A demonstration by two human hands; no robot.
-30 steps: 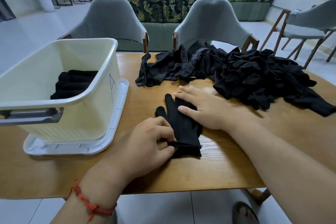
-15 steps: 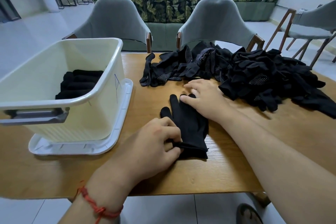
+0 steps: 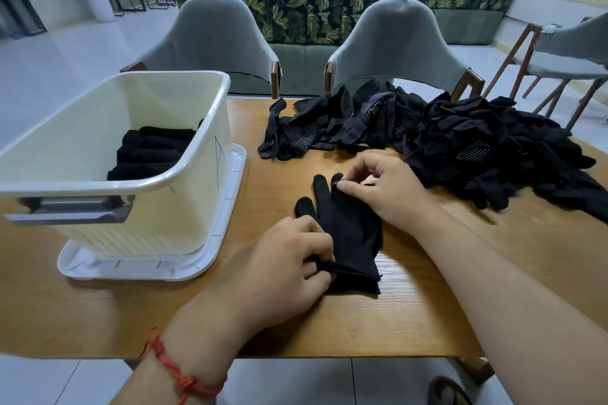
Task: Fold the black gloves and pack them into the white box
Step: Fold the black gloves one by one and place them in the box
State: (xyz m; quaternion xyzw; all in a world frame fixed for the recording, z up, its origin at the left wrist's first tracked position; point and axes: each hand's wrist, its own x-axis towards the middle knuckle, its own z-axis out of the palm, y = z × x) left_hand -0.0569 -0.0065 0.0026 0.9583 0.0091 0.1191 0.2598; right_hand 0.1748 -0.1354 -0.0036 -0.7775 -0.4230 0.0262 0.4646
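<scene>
One black glove lies flat on the counter, midway along the near edge, with its cuff toward that edge and its tips pointing at the far edge. It appears to be two layers thick, though I cannot tell for certain.

The left hand pinches the cuff, its fingers curled and closed on the fabric. The right hand works at the far end of the glove. Its thumb and forefinger are closed on one glove tip, where a dotted grip face shows.

The white box stands on its lid toward the left edge, with folded gloves stacked inside. A loose pile of unfolded gloves covers the far right corner.

Handling notes, as a judgement:
- The material looks like thin knit, light and limp, so it will not hold a crease unaided.
- Hold it at two points – the cuff and the tips – and keep it taut while folding.
- The dotted face probably grips the counter, while the plain face slides.
- Carry the folded glove pinched across the fold, or it is likely to fall open before it reaches the box.
</scene>
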